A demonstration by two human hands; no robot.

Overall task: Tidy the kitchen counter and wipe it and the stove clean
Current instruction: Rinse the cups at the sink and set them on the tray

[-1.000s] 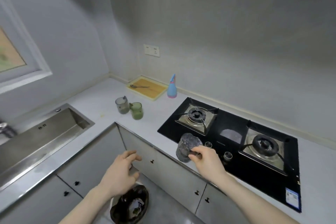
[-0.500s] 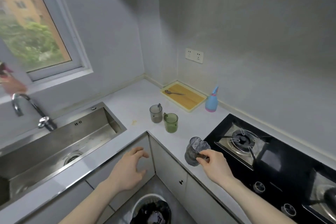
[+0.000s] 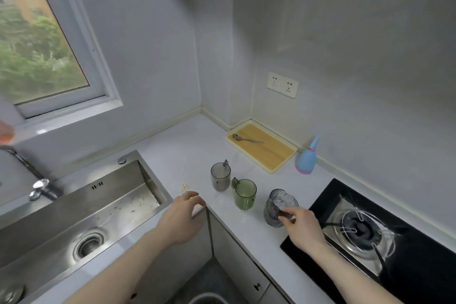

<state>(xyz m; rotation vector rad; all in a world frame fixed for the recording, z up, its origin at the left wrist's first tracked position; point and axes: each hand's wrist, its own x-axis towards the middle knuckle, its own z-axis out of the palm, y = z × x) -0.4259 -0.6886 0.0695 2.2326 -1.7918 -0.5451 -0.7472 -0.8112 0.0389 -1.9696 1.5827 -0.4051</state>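
Counter (image 3: 187, 155) lay open at my eleven o'clock; green cup (image 3: 245, 194) and grey cup (image 3: 220, 176) blocked twelve, stove (image 3: 385, 242) two.

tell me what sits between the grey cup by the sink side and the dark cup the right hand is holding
In the head view, the green cup stands between the grey cup and the dark cup that the right hand pinches by its handle.

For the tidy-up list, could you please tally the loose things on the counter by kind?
Cups: 3 (grey cup, green cup, dark cup held by the right hand)
Trays: 1 (tray)
Spoons: 1 (spoon, on the tray)
Spray bottles: 1 (spray bottle)
Total: 6
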